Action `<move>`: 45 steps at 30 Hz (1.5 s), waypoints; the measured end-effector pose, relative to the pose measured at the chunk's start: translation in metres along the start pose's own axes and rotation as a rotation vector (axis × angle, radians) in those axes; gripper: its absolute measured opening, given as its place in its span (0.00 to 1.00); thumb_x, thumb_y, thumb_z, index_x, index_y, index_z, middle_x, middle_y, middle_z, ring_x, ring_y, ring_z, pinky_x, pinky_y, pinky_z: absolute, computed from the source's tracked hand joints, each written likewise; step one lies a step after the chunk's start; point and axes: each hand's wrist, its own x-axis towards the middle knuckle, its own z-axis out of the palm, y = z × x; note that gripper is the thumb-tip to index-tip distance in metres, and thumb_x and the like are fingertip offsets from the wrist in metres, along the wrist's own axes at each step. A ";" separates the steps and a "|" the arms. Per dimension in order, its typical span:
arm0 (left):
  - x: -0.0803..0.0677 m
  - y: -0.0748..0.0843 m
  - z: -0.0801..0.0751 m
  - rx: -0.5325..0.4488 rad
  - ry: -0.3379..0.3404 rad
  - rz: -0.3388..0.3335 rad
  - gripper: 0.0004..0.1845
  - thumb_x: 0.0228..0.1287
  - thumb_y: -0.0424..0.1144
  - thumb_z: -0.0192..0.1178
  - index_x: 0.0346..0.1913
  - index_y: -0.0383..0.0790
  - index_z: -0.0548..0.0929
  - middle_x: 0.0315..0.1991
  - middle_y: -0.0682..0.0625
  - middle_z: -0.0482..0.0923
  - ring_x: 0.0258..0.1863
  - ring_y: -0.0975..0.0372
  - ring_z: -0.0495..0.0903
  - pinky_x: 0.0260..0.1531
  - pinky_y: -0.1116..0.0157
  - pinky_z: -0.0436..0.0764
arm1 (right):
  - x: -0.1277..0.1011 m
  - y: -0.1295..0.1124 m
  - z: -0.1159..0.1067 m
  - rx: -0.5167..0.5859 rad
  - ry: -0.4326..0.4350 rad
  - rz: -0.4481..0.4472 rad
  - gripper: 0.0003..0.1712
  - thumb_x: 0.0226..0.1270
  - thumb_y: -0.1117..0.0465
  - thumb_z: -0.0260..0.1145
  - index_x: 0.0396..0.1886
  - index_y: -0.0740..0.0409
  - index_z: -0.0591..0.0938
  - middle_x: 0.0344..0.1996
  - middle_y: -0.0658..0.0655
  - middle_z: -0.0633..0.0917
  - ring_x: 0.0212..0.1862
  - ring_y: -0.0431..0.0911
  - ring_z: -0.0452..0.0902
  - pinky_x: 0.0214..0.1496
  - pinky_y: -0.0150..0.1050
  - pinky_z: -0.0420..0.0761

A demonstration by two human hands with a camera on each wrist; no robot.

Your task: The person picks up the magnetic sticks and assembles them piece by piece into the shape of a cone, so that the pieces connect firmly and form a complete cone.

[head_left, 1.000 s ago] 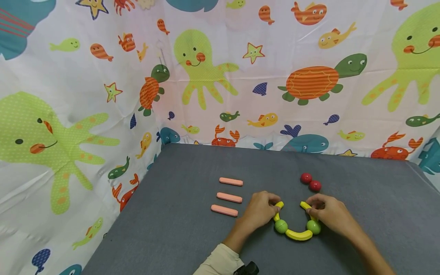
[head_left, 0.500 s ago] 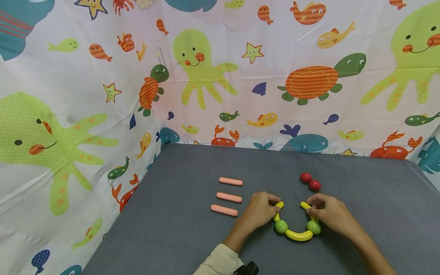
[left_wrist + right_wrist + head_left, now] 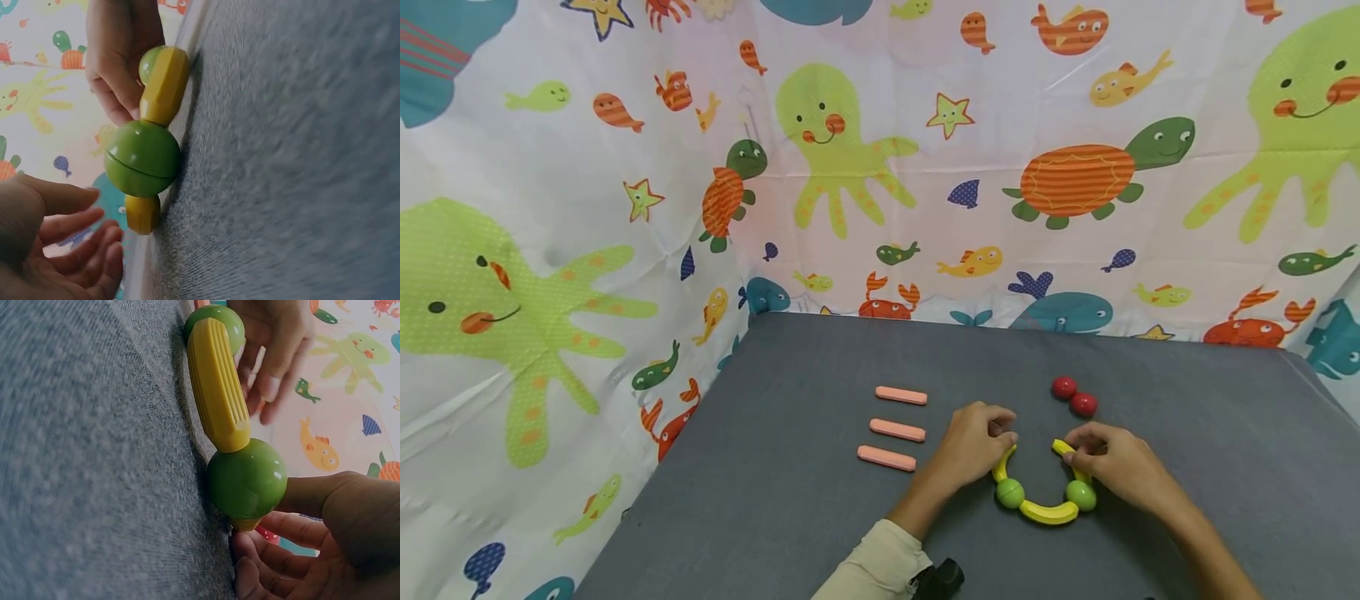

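Observation:
Three yellow toy bananas and two green toy balls form a U on the table. My left hand (image 3: 973,446) hovers at the tip of the left banana (image 3: 1002,467), its fingers loosely bent and holding nothing in the left wrist view. With thumb and fingers, my right hand (image 3: 1116,462) pinches the right banana (image 3: 1063,447). The bottom banana (image 3: 1048,512) lies between the left green ball (image 3: 1011,494) and the right green ball (image 3: 1081,496). In the right wrist view, the near green ball (image 3: 247,481) hides most of the held banana.
Three pink toy sausages (image 3: 898,430) lie in a column left of the left hand. Beyond the right hand sit two red balls (image 3: 1083,405). A printed sea-animal curtain (image 3: 865,167) stands behind and left of the grey table (image 3: 760,500).
My left hand has let go of the left banana and lifted slightly up and away from its tip. The right hand keeps its pinch; the U of toys stays in place.

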 end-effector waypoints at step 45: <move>0.110 0.033 0.038 0.297 -0.232 0.049 0.21 0.76 0.39 0.66 0.69 0.54 0.82 0.63 0.56 0.82 0.63 0.65 0.79 0.62 0.68 0.77 | 0.000 0.004 -0.004 0.070 -0.033 0.002 0.16 0.70 0.55 0.74 0.51 0.60 0.87 0.33 0.51 0.85 0.34 0.44 0.77 0.33 0.36 0.74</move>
